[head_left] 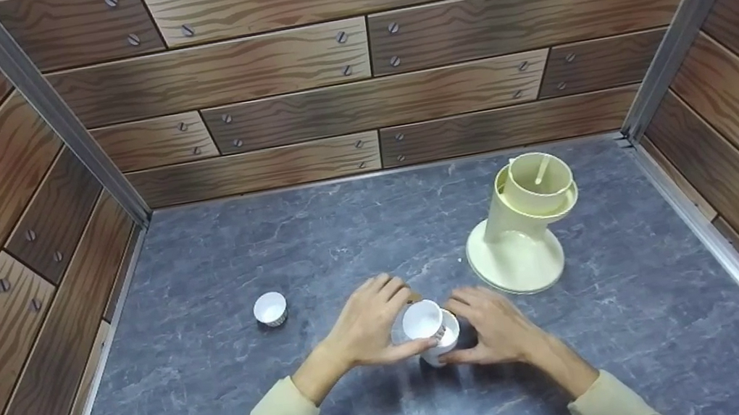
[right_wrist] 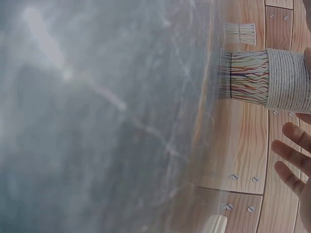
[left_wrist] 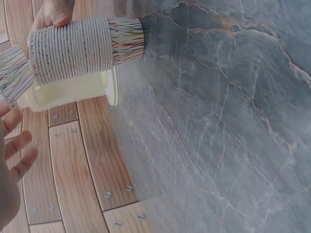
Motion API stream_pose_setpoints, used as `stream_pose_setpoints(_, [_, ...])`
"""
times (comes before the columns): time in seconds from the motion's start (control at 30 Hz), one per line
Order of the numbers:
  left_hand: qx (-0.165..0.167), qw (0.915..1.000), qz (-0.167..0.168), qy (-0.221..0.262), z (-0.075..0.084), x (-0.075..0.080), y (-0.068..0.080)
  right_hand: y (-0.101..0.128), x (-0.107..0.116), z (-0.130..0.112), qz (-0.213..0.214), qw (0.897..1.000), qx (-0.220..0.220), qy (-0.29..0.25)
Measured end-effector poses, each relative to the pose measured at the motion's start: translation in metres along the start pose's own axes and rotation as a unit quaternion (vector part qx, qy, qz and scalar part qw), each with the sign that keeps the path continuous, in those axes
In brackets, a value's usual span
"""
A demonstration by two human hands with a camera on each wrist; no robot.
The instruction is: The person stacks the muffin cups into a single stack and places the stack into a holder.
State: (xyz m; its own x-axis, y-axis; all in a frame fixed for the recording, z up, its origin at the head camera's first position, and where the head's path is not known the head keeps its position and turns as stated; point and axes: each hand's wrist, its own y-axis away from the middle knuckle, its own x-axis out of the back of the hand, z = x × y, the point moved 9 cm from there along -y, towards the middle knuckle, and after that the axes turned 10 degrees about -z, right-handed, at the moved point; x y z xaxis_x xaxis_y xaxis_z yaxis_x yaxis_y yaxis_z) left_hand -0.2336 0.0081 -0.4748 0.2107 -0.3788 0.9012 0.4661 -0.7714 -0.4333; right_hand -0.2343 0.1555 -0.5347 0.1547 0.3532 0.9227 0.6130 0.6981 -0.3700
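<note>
Paper cup stack standing upright on the surface, gripped between left hand and right hand, which lifts the top cup.

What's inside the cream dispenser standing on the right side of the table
The cream dispenser has an open top tube holding a pale stick leaning inside. Anything deeper down is hidden by its walls.

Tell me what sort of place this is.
Probably a staged tabletop booth, not a real kitchen: a grey marble-look surface is boxed in by walls printed with wood planks and joined by metal corner strips. A cream cup dispenser stands on it.
</note>
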Motion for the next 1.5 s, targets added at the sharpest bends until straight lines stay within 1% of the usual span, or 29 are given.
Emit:
stream_pose_setpoints(0.27, [0.001, 0.9999, -0.009, -0.005, 0.003, -0.005, -0.004, 0.0, -0.001, 0.0, -0.002, 1.0, -0.004, 0.002])
stream_pose_setpoints(0.37, [-0.003, 1.0, -0.007, -0.005, 0.004, -0.005, -0.005, 0.0, -0.001, 0.0, -0.001, 1.0, -0.004, 0.003])
stream_pose_setpoints(0.5, [-0.005, 0.9999, -0.014, -0.002, 0.005, -0.008, -0.008, 0.0, 0.0, 0.001, 0.001, 1.0, -0.004, 0.0])
stream_pose_setpoints(0.6, [-0.004, 0.9997, -0.024, -0.002, 0.004, -0.012, -0.009, 0.0, 0.0, 0.001, 0.002, 1.0, -0.004, -0.004])
stream_pose_setpoints(0.83, [-0.005, 0.9996, -0.028, -0.002, 0.006, -0.017, -0.009, 0.001, -0.001, 0.001, -0.001, 1.0, -0.003, -0.009])
stream_pose_setpoints(1.03, [-0.001, 0.9995, -0.029, -0.011, 0.007, -0.021, -0.01, 0.001, -0.001, 0.001, -0.002, 1.0, -0.008, -0.003])
stream_pose_setpoints(1.23, [0.004, 0.9995, -0.033, -0.002, 0.006, -0.025, -0.01, 0.001, -0.001, 0.002, 0.0, 1.0, -0.006, -0.003])
stream_pose_setpoints(1.5, [0.014, 0.9988, -0.046, 0.002, 0.005, -0.03, -0.009, 0.001, -0.001, 0.002, -0.001, 1.0, -0.004, -0.013])
